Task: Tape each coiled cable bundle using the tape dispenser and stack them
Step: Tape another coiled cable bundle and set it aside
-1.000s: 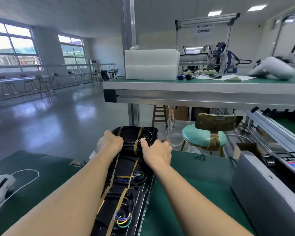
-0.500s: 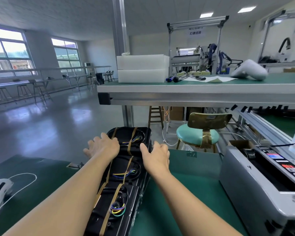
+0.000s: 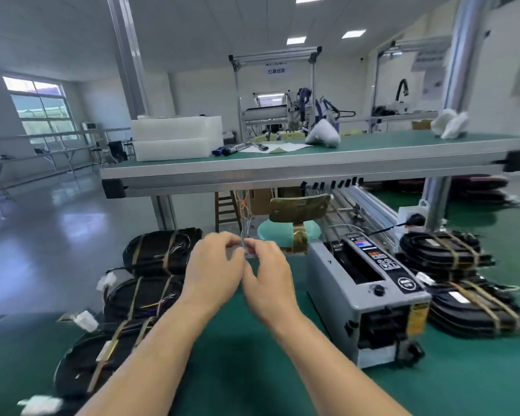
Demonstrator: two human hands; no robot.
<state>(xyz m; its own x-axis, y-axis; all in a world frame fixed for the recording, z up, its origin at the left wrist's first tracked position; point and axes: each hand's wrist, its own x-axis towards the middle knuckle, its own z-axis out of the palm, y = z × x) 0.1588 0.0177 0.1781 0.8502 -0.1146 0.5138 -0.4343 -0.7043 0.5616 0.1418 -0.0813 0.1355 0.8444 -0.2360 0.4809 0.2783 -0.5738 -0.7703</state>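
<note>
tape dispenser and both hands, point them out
tape dispenser (image 3: 333, 295): head view, grey side wall
left hand (image 3: 213, 273): head view, back of hand
right hand (image 3: 269, 279): head view, back of hand

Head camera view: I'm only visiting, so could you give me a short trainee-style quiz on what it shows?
1. True or false: the left hand and right hand lie flat on the taped cable bundles.
2. The tape dispenser stands: A) left of the hands; B) right of the hands; C) on the floor.
3. How many white foam blocks are stacked on the upper shelf?
Key: 1 false, they meet above the green mat, pinching a small clear strip, bundles to their left; 2 B; 3 two.
</note>
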